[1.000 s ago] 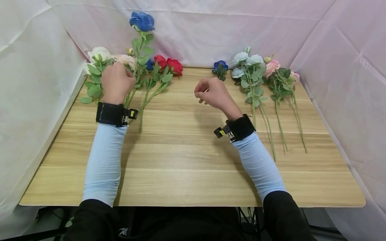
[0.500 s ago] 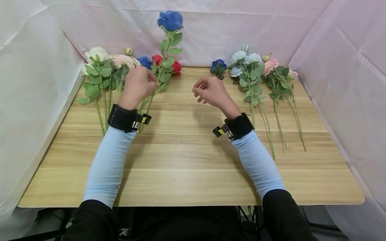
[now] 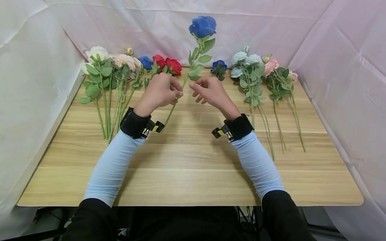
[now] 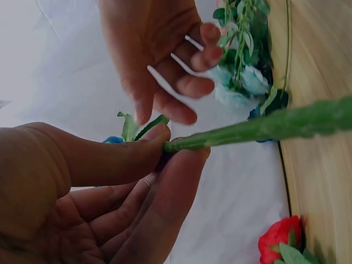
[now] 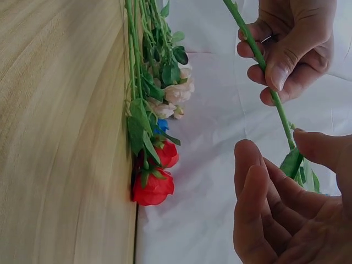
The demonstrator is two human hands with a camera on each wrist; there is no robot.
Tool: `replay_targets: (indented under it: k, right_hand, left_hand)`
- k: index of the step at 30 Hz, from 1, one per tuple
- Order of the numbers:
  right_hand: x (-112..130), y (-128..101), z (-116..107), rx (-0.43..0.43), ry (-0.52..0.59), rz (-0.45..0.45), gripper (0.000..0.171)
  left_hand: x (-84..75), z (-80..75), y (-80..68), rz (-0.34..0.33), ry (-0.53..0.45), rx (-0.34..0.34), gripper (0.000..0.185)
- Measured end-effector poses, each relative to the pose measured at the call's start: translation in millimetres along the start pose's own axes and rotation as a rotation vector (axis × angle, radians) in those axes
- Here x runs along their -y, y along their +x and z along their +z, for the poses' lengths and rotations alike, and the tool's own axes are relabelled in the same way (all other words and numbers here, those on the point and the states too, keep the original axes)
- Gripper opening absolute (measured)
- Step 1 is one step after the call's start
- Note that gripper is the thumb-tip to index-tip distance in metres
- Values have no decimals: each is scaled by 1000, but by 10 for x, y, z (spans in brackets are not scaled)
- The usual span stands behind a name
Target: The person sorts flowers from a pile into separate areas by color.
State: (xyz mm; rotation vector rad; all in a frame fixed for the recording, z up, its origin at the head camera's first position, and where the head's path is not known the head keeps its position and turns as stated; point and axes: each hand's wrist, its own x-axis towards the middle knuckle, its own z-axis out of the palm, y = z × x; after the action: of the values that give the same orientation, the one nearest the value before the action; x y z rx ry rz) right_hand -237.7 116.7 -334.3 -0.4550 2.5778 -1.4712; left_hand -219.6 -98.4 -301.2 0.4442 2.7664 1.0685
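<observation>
Table (image 3: 193, 160): flowers lie along its far edge. Blue rose (image 3: 202, 26): we hold it above mid-table, stem running up and rightward. Left hand (image 3: 159, 92): pinching the stem low. Right hand (image 3: 208, 91): loosely curled, holding nothing, just right of the stem.

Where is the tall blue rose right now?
In the head view the blue rose stands up over the middle of the table, its stem pinched by the left hand, with the right hand close beside it.
</observation>
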Motion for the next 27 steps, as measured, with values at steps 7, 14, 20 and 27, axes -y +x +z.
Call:
replay_targets:
  k: [7, 14, 20, 27]
  right_hand:
    - [25, -25, 9, -24, 47, -30, 39]
    - [65, -40, 19, -59, 88, -44, 31]
    - [76, -47, 26, -82, 126, -47, 27]
    - [89, -56, 23, -112, 153, -51, 21]
  left_hand:
    - [-69, 101, 0, 16, -4, 30, 19]
    - [-120, 184, 5, 46, -41, 44, 15]
    - [-127, 214, 6, 41, -64, 40, 13]
    - [-141, 240, 10, 56, -77, 27, 14]
